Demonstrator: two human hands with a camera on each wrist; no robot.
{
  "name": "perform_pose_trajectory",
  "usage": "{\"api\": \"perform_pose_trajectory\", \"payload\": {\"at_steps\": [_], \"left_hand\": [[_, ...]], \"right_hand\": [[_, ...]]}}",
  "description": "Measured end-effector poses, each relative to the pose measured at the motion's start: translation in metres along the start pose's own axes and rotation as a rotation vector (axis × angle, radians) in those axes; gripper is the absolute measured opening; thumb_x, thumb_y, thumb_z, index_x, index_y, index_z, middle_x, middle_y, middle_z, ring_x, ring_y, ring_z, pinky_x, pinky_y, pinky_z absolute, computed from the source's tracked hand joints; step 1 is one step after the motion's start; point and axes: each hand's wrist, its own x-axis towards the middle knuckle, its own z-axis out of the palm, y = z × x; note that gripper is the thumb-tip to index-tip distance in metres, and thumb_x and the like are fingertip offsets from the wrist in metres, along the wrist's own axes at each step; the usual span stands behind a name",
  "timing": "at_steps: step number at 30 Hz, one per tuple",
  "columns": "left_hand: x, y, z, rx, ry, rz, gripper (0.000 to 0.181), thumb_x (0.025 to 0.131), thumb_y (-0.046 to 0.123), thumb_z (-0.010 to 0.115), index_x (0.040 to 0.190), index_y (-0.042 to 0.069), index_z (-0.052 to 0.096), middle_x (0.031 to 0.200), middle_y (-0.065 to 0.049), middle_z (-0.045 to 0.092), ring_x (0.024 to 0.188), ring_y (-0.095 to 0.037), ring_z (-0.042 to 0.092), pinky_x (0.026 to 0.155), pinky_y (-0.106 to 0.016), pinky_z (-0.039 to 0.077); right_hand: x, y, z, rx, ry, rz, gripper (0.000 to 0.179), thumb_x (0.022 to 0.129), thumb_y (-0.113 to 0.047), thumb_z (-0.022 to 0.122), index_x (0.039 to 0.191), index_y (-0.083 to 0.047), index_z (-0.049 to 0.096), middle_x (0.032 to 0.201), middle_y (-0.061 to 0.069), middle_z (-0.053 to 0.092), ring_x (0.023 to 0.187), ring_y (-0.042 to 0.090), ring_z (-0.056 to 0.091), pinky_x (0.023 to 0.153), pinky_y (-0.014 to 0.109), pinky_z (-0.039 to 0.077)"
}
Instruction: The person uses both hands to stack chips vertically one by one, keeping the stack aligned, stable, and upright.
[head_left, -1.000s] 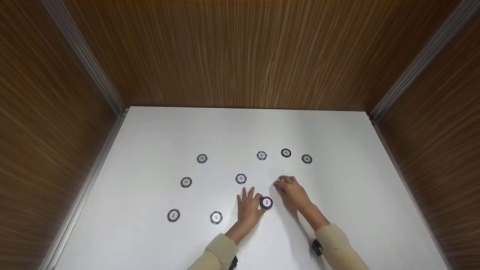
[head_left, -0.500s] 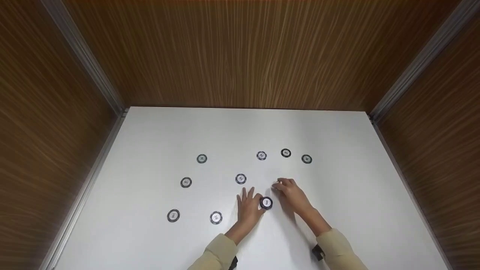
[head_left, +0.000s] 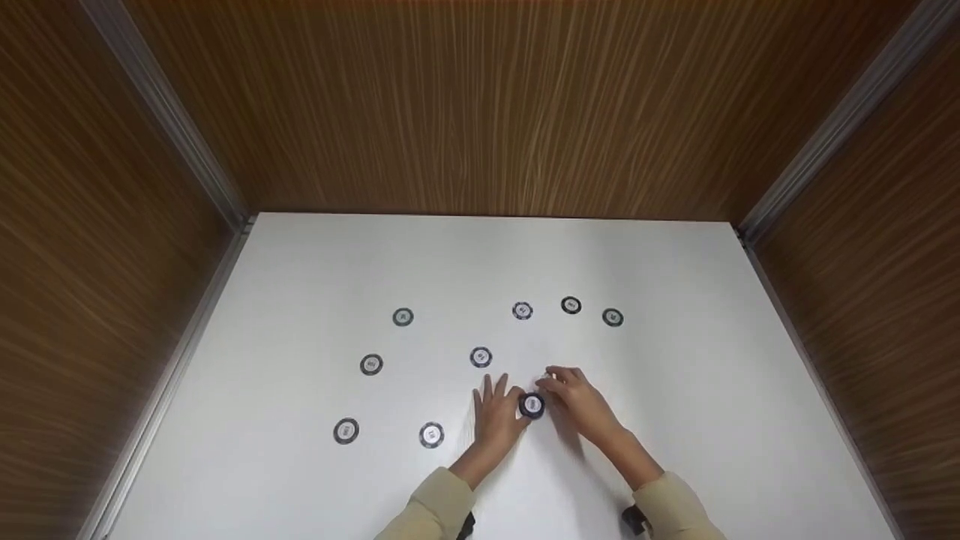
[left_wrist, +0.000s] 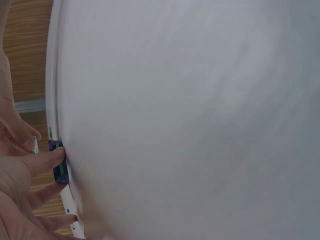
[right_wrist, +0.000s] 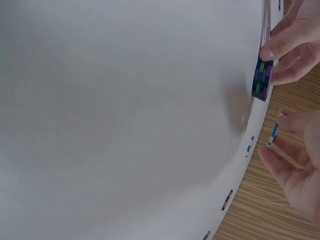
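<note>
A short stack of dark poker chips (head_left: 532,406) stands on the white table, its top chip showing a pale printed centre. Thumb and index finger of my left hand (head_left: 496,420) grip the stack's left side, the other fingers spread on the table. In the right wrist view the stack (right_wrist: 262,80) shows green and purple edge marks. My right hand (head_left: 585,409) pinches a single blue-and-white poker chip (right_wrist: 273,134) by its rim, tilted, just beyond the stack and up to its right. In the left wrist view, my left thumb lies along the stack (left_wrist: 61,167).
Several loose chips lie flat and apart on the table (head_left: 675,420): a greenish chip (head_left: 403,316) at far left, a chip (head_left: 481,357) just beyond my left fingers, and a chip (head_left: 613,317) at far right. Wood-grain panels (head_left: 480,112) enclose the back and sides.
My right hand has moved left and toward me with its chip, closer to the stack. The left hand and the stack stay in place.
</note>
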Motion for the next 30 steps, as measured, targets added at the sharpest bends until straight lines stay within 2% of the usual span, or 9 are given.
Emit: {"api": "perform_pose_trajectory", "payload": {"at_steps": [6,14,30], "left_hand": [[0.000,0.000,0.001,0.001,-0.018,-0.005,0.040,0.072,0.025,0.078,0.106,0.011,0.063,0.131,-0.017,0.045,0.126,-0.045,0.029,0.099,-0.062,0.023],[0.000,0.001,-0.001,-0.004,-0.018,-0.010,0.039,0.071,0.025,0.077,0.105,0.011,0.064,0.132,-0.017,0.046,0.126,-0.045,0.029,0.099,-0.062,0.022],[-0.001,0.000,0.000,0.042,0.021,0.014,0.034,0.071,0.022,0.077,0.101,0.013,0.064,0.130,-0.016,0.048,0.124,-0.044,0.033,0.098,-0.062,0.026]], "right_hand": [[-0.004,-0.008,0.003,0.022,0.010,-0.047,0.030,0.078,-0.001,0.069,0.104,-0.016,0.067,0.114,0.010,0.057,0.106,0.026,0.053,0.086,0.035,0.048],[-0.008,-0.013,0.006,0.051,-0.014,-0.072,0.032,0.077,0.001,0.070,0.105,-0.014,0.068,0.115,0.010,0.057,0.107,0.027,0.053,0.086,0.036,0.048],[-0.015,-0.019,0.011,0.023,-0.034,-0.141,0.029,0.081,-0.004,0.066,0.109,-0.013,0.066,0.117,0.012,0.055,0.107,0.027,0.052,0.084,0.035,0.050]]}}
